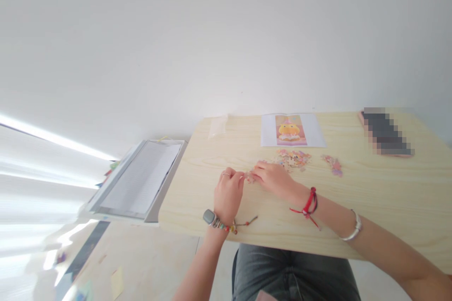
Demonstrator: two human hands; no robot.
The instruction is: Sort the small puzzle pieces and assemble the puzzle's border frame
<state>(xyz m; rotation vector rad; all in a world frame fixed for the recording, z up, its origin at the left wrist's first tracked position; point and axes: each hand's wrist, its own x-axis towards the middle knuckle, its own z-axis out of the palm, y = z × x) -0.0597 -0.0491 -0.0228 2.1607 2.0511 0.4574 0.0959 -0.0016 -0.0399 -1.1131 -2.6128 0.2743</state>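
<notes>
- Nearest me, grey trousers (293, 272) under the pale wood-grain table (353, 207); its near edge cuts them off.
- On the table now: my left hand (229, 195), watch and bead bracelet at the wrist, fingers curled together, fingertips meeting a small pinkish puzzle piece (249, 177).
- My right hand (273, 178), red cord at the wrist, comes in from the other side, fingers bunched on that same piece; it's too small and covered for me to tell which hand actually grips it.
- Just beyond the right hand, a loose heap of puzzle pieces (294, 158), pastel, jagged; single shapes I can't make out.
- Right of the heap, a smaller cluster of pieces (334, 164), set apart.
- Behind the heap, a flat printed sheet (292, 130) with a yellow figure on pink.
- Left of the sheet, a clear plastic bag (218, 126), contents unreadable.
- Far right of the heap, a dark flat object (386, 132), blurred out.
- Left of the table, a grey tray-like surface holding white paper (141, 178).
</notes>
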